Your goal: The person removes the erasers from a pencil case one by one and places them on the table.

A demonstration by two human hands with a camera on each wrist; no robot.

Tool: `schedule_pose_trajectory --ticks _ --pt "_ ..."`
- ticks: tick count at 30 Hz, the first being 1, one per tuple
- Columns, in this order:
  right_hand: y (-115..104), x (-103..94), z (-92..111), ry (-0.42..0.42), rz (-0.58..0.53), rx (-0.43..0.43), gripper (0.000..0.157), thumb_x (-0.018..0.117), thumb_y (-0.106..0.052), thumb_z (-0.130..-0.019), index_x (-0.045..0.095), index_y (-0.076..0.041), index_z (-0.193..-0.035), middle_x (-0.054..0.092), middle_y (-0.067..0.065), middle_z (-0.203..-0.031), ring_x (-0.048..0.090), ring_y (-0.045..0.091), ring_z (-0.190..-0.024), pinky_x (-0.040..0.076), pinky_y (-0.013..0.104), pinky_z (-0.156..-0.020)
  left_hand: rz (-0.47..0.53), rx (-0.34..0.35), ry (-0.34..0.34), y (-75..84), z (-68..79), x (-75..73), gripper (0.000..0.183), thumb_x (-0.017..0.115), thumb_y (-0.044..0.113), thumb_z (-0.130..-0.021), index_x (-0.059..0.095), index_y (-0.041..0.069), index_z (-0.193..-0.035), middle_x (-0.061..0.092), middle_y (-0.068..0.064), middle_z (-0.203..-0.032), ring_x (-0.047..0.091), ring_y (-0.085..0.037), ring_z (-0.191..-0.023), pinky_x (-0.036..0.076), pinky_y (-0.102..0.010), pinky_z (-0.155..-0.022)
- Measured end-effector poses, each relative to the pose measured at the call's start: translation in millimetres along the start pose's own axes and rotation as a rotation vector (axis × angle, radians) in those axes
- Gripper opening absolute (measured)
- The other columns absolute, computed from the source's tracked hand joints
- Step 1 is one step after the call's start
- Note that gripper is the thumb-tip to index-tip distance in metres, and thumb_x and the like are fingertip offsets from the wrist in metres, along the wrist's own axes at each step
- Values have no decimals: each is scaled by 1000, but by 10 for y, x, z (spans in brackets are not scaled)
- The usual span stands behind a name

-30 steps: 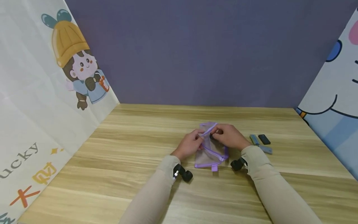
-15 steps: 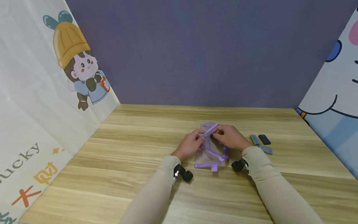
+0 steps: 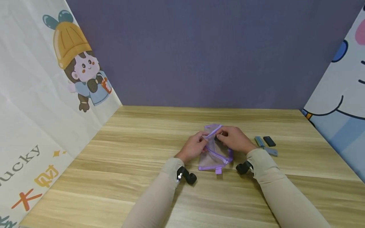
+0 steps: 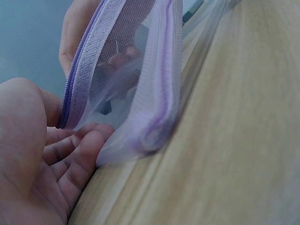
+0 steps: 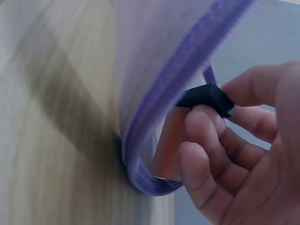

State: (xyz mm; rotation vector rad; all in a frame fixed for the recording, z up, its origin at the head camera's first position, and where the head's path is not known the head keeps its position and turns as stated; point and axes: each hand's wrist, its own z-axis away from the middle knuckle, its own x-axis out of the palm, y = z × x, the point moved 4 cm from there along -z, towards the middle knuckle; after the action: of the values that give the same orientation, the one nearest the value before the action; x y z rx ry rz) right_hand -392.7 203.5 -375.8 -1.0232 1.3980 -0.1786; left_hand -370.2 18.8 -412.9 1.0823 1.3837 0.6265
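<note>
A purple-trimmed mesh zipper pouch point(image 3: 209, 161) lies on the table with its zipper mouth spread. My left hand point(image 3: 193, 147) pinches one zippered edge, the zipper teeth point(image 4: 70, 101) showing beside the thumb. At the mouth, my right hand point(image 3: 234, 139) pinches a small dark block-like piece point(image 5: 206, 99) between thumb and fingers. That piece overlaps the pouch opening, and its far end is hidden behind the purple zipper band point(image 5: 161, 93). An orange-red patch point(image 5: 171, 145) shows below it, inside the loop of the band. A dark shape point(image 4: 105, 108) is visible through the mesh.
Right of my right hand, a blue-grey stick point(image 3: 259, 141), a black block point(image 3: 269, 141) and a grey flat piece point(image 3: 271, 152) lie close together on the wooden table point(image 3: 142, 145). A dark panel point(image 3: 199, 53) rises at the back, with printed sheets at both sides.
Both hands stay at the pouch in nearly the same pose. Only slight shifts of the head view and the right wrist show.
</note>
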Motion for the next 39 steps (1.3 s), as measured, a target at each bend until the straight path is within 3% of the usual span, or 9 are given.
schedule_pose_trajectory --ticks 10,17,39 --pt "-4 -24 23 0 -35 9 19 59 -20 -103 71 -8 -111 68 9 -85 65 22 -72 53 36 -63 -12 9 2 3 -3 -2 32 55 14 -101 61 8 -131 64 -3 -78 64 -13 -64 55 -27 -60" --pt "11 -63 46 9 -135 52 22 58 -23 -103 71 -8 -112 69 10 -89 66 25 -76 55 39 -66 4 0 -7 -14 -4 -2 33 55 15 -101 61 8 -133 64 -3 -79 64 -13 -65 55 -27 -62" --pt "39 -143 109 43 -132 63 24 59 -22 -102 70 -5 -115 68 10 -84 64 24 -75 54 36 -64 10 -24 -13 4 3 -11 35 56 18 -102 59 10 -136 64 -3 -82 64 -13 -67 55 -27 -62"
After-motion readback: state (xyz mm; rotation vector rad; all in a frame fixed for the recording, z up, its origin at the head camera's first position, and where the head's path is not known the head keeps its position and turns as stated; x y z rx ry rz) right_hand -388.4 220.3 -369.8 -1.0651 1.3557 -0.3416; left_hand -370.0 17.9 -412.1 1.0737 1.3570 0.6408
